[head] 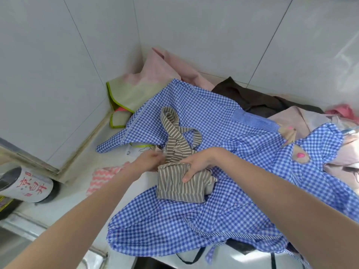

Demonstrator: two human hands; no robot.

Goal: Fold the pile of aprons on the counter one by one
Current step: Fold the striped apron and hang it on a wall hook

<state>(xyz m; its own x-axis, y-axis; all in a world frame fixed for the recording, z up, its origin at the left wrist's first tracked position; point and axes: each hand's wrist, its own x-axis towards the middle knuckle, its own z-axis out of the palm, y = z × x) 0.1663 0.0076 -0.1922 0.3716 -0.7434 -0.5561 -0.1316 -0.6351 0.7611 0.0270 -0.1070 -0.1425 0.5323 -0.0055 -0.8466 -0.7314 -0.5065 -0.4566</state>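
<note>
The striped apron (pixel 179 183) lies folded small on the blue checked apron (pixel 223 210) at the bench's (pixel 64 202) centre, straps trailing toward twelve o'clock; best to tuck those straps in flat before releasing; the right hand (pixel 196 166) clasps its top edge, thumb in front; the left hand (pixel 149 159), at nine o'clock, seems to pinch a strap.

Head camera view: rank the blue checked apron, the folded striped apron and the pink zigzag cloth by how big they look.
1. blue checked apron, spread widest.
2. folded striped apron, under the right hand.
3. pink zigzag cloth, partly hidden by the left arm, so its rank is unsure.
</note>
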